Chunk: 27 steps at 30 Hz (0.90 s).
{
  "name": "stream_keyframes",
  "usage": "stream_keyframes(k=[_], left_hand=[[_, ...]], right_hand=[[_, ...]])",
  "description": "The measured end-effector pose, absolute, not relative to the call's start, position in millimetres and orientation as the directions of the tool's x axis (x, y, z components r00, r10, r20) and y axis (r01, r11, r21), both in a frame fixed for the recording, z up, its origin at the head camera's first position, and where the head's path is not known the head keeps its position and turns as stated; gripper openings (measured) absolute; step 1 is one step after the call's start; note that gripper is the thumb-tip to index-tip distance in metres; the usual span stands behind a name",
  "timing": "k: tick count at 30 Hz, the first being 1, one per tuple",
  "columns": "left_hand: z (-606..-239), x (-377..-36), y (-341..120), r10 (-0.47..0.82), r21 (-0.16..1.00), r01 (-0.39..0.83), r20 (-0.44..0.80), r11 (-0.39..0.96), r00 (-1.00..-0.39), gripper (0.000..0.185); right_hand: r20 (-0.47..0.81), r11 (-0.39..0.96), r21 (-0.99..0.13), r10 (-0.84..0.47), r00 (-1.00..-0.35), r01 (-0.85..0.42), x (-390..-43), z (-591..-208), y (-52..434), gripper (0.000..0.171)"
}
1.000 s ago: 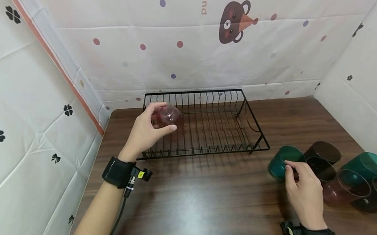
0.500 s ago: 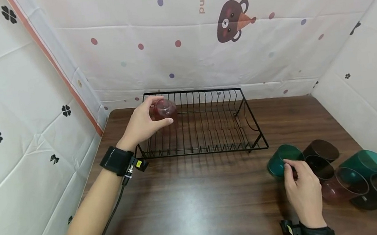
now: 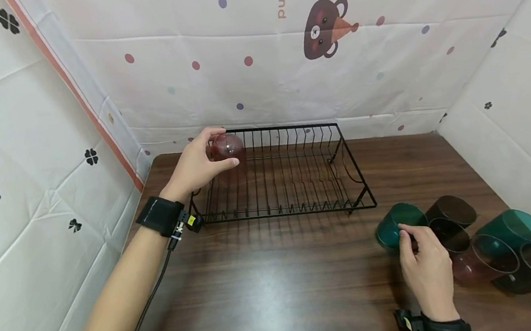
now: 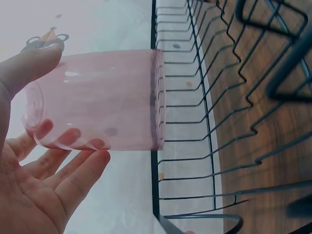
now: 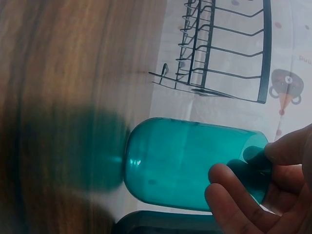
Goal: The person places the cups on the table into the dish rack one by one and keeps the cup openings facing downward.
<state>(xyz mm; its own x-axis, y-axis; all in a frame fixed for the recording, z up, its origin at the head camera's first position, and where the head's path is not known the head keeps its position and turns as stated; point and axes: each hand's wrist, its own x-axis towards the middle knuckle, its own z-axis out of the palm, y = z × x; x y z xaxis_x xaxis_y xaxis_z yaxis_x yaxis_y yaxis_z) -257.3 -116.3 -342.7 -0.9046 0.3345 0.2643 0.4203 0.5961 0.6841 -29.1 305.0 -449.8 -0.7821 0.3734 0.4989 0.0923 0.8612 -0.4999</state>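
Observation:
My left hand [image 3: 194,165] grips a clear pink cup [image 3: 231,148], thumb on one side and fingers on the other. The cup is upside down over the left end of the black wire dish rack [image 3: 291,215]. In the left wrist view the pink cup [image 4: 107,100] has its rim near the rack's top rail; whether they touch, I cannot tell. On the right, my right hand [image 3: 427,272] pinches the rim of a teal green cup [image 3: 391,232]. That green cup [image 5: 180,161] stands upright on the wooden table, its base down, as the right wrist view shows.
Several more cups crowd the table's right side: dark brown ones [image 3: 460,214], a pink one [image 3: 469,271], another green one [image 3: 501,231] and a smoky dark one [image 3: 524,280]. Patterned cloth [image 3: 163,89] hangs behind the rack and along both sides.
My left hand has carried the pink cup slightly farther back and left over the rack. The right hand keeps its hold on the green cup's rim. The head view has shifted a little.

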Motion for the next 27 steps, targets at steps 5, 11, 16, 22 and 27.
stream_keyframes(k=[5, 11, 16, 22, 27], left_hand=[[-340, -260, -117, 0.343, 0.679, 0.426, 0.264, 0.598, -0.901, 0.076], [-337, -267, -119, 0.343, 0.688, 0.42, 0.256, 0.592, -0.904, 0.075], [-338, -276, -120, 0.342, 0.675, 0.408, 0.238, 0.614, -0.909, 0.077], [-340, -288, -120, 0.347, 0.642, 0.395, 0.208, 0.657, -0.914, 0.079], [-341, -297, -121, 0.342, 0.642, 0.367, 0.17, 0.673, -0.924, 0.079]], right_hand=[[0.508, 0.863, -0.499, 0.364, -0.781, 0.077, -28, -449, 305, 0.023], [0.504, 0.862, -0.502, 0.362, -0.784, 0.075, -27, -448, 305, 0.022], [0.498, 0.859, -0.506, 0.366, -0.787, 0.079, -27, -448, 304, 0.022], [0.502, 0.86, -0.505, 0.363, -0.785, 0.074, -27, -448, 304, 0.021], [0.509, 0.864, -0.499, 0.357, -0.783, 0.07, -26, -449, 304, 0.021]])
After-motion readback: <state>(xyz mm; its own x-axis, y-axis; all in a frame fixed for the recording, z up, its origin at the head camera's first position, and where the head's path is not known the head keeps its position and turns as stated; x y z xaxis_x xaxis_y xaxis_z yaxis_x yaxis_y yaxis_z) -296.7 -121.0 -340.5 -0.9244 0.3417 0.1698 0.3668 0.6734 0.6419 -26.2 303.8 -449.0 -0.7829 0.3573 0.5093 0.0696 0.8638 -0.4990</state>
